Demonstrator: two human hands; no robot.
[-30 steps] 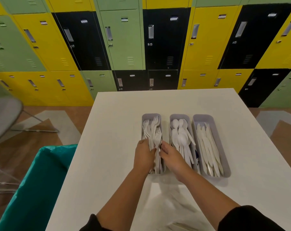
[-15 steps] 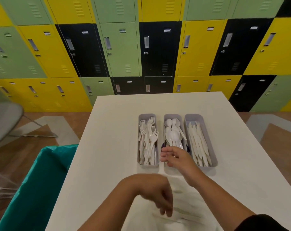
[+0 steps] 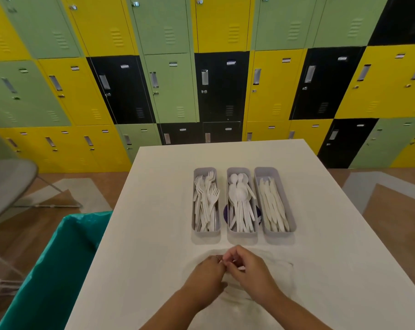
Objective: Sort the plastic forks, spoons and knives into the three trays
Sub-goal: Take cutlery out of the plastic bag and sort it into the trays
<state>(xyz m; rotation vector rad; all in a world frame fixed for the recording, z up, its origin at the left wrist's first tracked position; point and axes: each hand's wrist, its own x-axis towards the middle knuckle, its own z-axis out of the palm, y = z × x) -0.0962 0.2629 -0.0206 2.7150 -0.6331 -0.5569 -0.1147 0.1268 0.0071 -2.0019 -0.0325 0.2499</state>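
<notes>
Both hands meet near the desk (image 3: pixel 154 234) edge, left hand (image 3: pixel 207 273) and right hand (image 3: pixel 246 267) curled, hold unclear. Forks (image 3: pixel 205 203), spoons (image 3: pixel 239 206), knives (image 3: pixel 273 206) lie trayed beyond. Next: check for leftovers.

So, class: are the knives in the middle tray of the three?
No: the knives lie in the right tray, while the middle tray holds the spoons.
</notes>
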